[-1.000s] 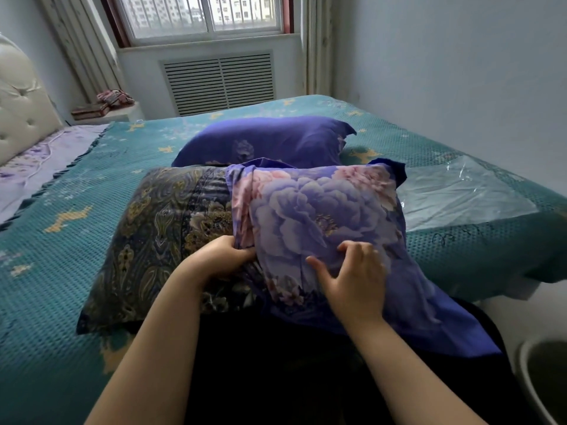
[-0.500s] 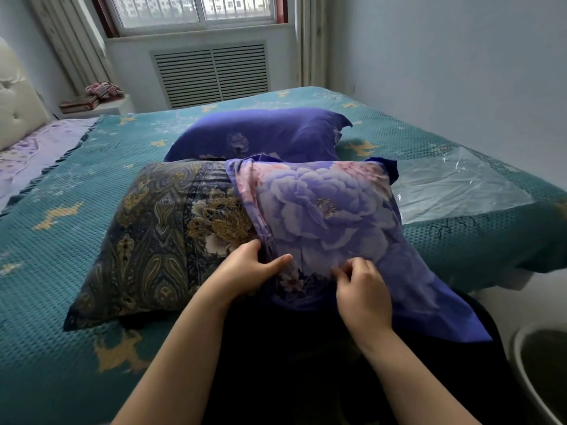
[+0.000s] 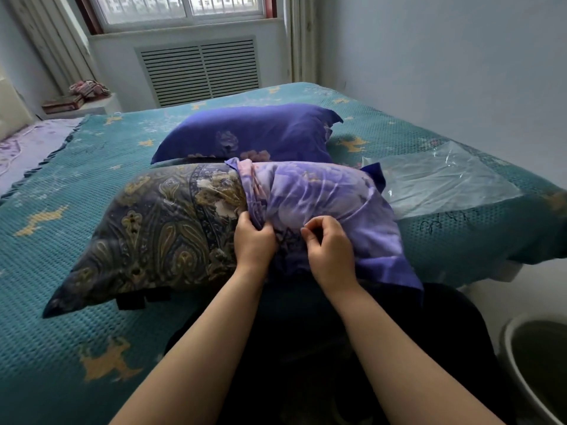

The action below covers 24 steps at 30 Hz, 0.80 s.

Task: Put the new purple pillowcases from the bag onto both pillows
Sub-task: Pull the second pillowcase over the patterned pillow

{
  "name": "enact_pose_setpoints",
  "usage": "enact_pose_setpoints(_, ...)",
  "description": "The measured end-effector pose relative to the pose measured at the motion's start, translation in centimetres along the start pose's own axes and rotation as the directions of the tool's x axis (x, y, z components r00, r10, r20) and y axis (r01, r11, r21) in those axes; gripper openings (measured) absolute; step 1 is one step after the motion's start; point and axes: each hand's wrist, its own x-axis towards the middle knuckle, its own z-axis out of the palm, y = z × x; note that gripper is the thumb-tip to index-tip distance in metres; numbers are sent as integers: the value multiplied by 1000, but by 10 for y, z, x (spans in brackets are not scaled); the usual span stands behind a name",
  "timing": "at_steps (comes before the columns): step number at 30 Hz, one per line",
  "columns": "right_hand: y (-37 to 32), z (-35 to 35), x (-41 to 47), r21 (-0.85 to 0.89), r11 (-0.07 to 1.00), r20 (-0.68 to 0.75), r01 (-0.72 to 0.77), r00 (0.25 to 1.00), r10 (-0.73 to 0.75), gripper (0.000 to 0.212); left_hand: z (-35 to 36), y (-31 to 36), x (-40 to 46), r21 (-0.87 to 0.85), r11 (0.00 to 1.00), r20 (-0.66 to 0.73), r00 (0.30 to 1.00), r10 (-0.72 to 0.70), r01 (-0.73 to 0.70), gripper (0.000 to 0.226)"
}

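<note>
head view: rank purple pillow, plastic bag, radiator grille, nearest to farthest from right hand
From the right hand:
1. Plastic bag, flat on the bed, up and to the right.
2. Purple pillow, behind the pillow being covered; close to the bag's distance, hard to call.
3. Radiator grille, on the far wall under the window.

This is a bedroom in a home: a wide bed point(image 3: 61, 302) with a teal cover, two pillows point(image 3: 159, 234) on it, a window point(image 3: 184, 7) with curtains point(image 3: 46, 41), a padded headboard point(image 3: 12, 108).
</note>
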Motion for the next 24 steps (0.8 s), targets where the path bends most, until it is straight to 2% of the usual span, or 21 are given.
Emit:
enact_pose_setpoints(1, 4, -3, -4, -69, 997, -26, 24, 999, -26, 21, 5, 5, 2, -21, 1000, -28, 999, 20, -20, 8)
enact_pose_setpoints(3, 16, -11, -18, -326, 944, -95, 46, 992, -81, 40, 15, 11, 5, -52, 998, -36, 999, 39, -41, 8)
enact_pose_setpoints(5, 31, -22, -34, -534, 844, -201, -37, 976, -85, 47, 16, 14, 3, -56, 997, -35, 998, 58, -60, 14)
enact_pose_setpoints(8, 54, -40, -48, -579, 809, -305, -100, 947, -101, 33, 7, 15, -4, -41, 989, -38, 990, 139, -140, 34)
enact_pose_setpoints(10, 61, -47, -49, -551, 830, -298, -87, 949, -98, 26, 2, 10, -18, 19, 954, -28, 953, 300, -300, 49)
enact_pose_setpoints(11, 61, -48, -49, -523, 849, -291, -76, 952, -94, 25, 2, 6, -26, 125, 901, -40, 906, 422, -415, 55)
enact_pose_setpoints(13, 58, -48, -50, -420, 906, -312, -49, 945, -93, 25, 2, -2, -39, 437, 690, -34, 755, 654, -578, 50)
enact_pose_setpoints(14, 58, -49, -51, -361, 932, -334, -41, 938, -88, 26, 5, -4, -44, 541, 567, 21, 684, 729, -621, 40)
enact_pose_setpoints(15, 59, -51, -52, -328, 944, -355, -47, 932, -77, 29, 8, -6, -47, 596, 467, 107, 642, 760, -653, 31)
enact_pose_setpoints(16, 60, -54, -53, -331, 941, -370, -72, 927, -59, 34, 11, -8, -47, 604, 415, 197, 632, 749, -680, 28)
enact_pose_setpoints(17, 62, -56, -52, -361, 927, -378, -106, 925, -41, 38, 14, -9, -47, 577, 423, 271, 652, 708, -699, 29)
enact_pose_setpoints(19, 67, -61, -51, -462, 873, -361, -155, 932, -26, 37, 18, -12, -48, 506, 509, 355, 706, 613, -697, 33)
enact_pose_setpoints(24, 61, -69, -52, -614, 776, -233, -145, 973, -2, 18, 24, -9, -58, 417, 650, 420, 769, 482, -635, 36)
